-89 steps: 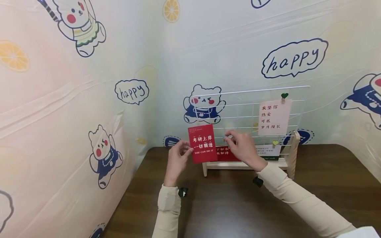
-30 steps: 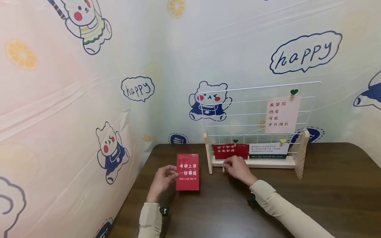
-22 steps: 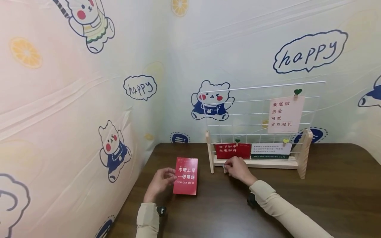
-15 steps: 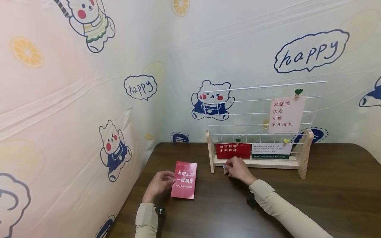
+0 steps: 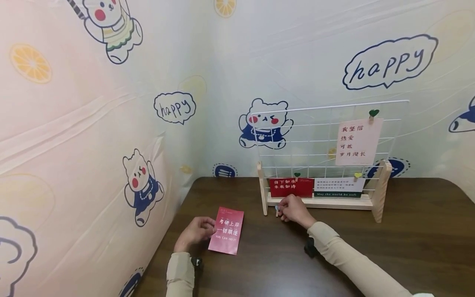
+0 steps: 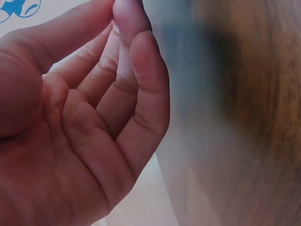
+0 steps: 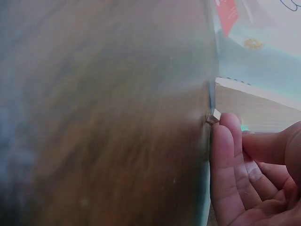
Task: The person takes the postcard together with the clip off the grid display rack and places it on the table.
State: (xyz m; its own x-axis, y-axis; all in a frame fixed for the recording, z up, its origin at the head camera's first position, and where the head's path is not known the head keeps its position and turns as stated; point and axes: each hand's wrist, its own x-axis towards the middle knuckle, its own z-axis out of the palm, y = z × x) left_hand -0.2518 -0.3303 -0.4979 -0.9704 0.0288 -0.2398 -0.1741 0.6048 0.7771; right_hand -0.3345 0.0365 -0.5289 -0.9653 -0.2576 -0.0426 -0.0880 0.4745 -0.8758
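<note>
The red card (image 5: 227,230) now tilts flatter, low at the table (image 5: 259,264); with the left hand (image 5: 194,233) I pinch its edge, fingers closed. With the right hand (image 5: 295,210) I pinch a clip (image 5: 276,209) before the rack (image 5: 341,203). I judge both items detached.

The left hand (image 6: 89,113) shows its palm, fingers curled, thumb meeting a fingertip. A brown counter (image 6: 265,122) blurs at right; a blue print (image 6: 11,8) marks the upper-left corner.

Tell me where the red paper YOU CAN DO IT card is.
In the head view, the red paper card is in the person's left hand, left of the white wire-and-wood rack.
</note>
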